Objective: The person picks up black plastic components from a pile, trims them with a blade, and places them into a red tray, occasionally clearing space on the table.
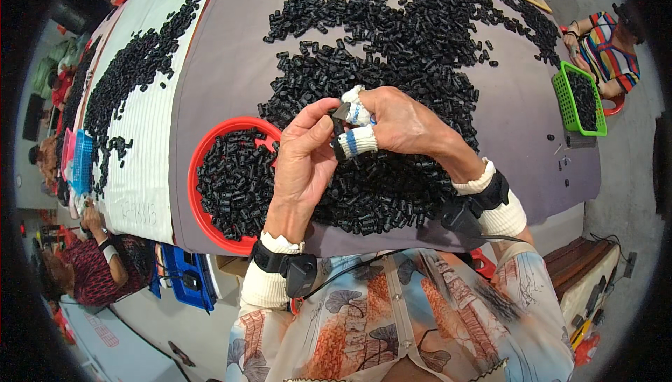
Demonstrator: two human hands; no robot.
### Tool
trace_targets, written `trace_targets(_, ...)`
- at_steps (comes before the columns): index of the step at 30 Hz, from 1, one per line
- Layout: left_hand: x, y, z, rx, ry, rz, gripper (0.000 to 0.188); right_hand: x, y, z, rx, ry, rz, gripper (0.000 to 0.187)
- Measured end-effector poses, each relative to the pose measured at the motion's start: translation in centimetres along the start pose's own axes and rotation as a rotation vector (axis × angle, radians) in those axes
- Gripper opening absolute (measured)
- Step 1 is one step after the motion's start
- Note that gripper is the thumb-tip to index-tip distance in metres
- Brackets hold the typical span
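Note:
Both my hands are raised over the table's near part and meet at a small dark piece [341, 112], whose exact kind I cannot make out. My left hand [306, 154] pinches it between thumb and fingertips. My right hand [406, 119], with white and blue-striped covers on its thumb and finger, grips it from the other side. Beneath them spreads a big heap of small black cylindrical plastic parts [392, 203]. Beside my left hand, a round red basin [194, 189] is filled with similar parts. My fingers partly hide the held piece.
A green basket [564, 96] of black parts sits at the right table edge, near a person in a striped top [609, 53]. Leftward, another person [98, 270] works by a white-covered table [150, 158] with more parts and a blue basket [82, 161].

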State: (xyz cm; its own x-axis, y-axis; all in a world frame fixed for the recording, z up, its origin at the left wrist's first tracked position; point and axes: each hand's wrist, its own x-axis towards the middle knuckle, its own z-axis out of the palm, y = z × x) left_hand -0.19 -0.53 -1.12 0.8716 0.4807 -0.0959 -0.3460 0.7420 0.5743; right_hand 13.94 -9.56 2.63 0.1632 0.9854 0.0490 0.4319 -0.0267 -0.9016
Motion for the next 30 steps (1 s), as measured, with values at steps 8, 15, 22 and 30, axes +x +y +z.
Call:
trace_targets(8,0.2,-0.2,-0.1,-0.002,0.033,-0.021,0.025,0.0,0.6,0.0,-0.028,-0.023,-0.035,0.038)
trace_targets(15,0.1,-0.3,0.1,0.006,0.013,0.001,0.027,-0.1,0.4,0.3,-0.037,-0.006,-0.045,0.039)
trace_targets(22,0.1,-0.3,0.0,-0.005,0.010,-0.016,0.025,-0.3,0.4,0.1,0.005,0.002,0.007,0.040)
trace_targets(30,-0.4,0.0,-0.2,0.021,0.048,0.013,0.024,-0.2,-0.4,0.5,-0.057,-0.045,-0.015,0.042)
